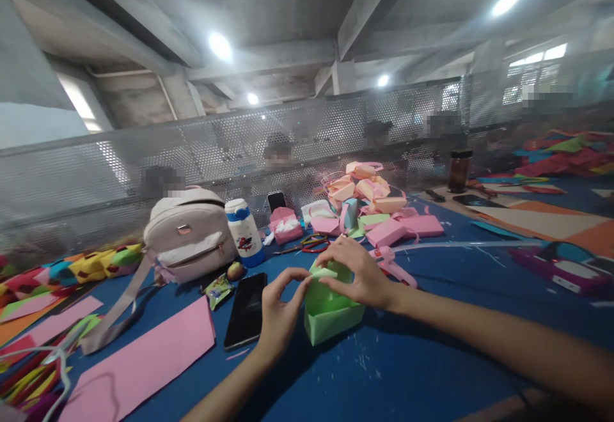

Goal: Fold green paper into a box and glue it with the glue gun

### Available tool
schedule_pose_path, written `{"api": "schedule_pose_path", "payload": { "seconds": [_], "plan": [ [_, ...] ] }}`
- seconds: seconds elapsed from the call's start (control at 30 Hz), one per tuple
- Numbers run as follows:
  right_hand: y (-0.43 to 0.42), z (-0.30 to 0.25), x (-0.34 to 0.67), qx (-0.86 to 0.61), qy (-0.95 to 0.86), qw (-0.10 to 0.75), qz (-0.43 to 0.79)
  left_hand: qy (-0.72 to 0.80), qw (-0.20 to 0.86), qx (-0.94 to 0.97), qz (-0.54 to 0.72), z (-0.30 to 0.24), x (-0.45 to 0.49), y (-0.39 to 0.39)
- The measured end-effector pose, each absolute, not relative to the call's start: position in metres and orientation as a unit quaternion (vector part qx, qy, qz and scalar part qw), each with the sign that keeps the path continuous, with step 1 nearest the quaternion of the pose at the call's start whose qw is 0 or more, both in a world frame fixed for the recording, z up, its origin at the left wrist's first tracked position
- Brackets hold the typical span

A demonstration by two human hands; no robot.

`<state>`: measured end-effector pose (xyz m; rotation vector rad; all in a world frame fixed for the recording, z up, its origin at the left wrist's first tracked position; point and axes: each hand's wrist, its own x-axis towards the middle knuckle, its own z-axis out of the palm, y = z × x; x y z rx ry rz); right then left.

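A small green folded paper box (330, 320) stands on the blue table (384, 371) in front of me. My left hand (277, 307) pinches a green paper flap at the box's upper left edge. My right hand (357, 275) curls over the box's top and back rim, fingers pressed on the paper. Both hands are closed on the box.
A black phone (245, 310) lies just left of the box, a pink paper sheet (144, 361) further left. A pale backpack (187, 233), a white bottle (244, 230) and scissors (309, 243) sit behind. A heap of pink paper boxes (374, 211) rises at the back. A perforated metal screen (288, 140) bounds the far edge.
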<state>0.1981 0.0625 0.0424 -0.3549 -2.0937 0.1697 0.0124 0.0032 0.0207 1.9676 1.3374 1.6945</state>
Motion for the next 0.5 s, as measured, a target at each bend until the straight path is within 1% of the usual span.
{"api": "schedule_pose_path", "payload": {
  "seconds": [0.2, 0.5],
  "plan": [
    [0.0691, 0.0385, 0.1965, -0.152, -0.850, 0.498, 0.083, 0.455, 0.092, 0.673, 0.576, 0.0173, 0.0103, 0.0048],
    [0.0657, 0.0400, 0.1935, -0.178, -0.818, 0.517, 0.179, 0.401, 0.050, 0.712, 0.574, 0.0217, 0.0114, 0.0022]
  ]
}}
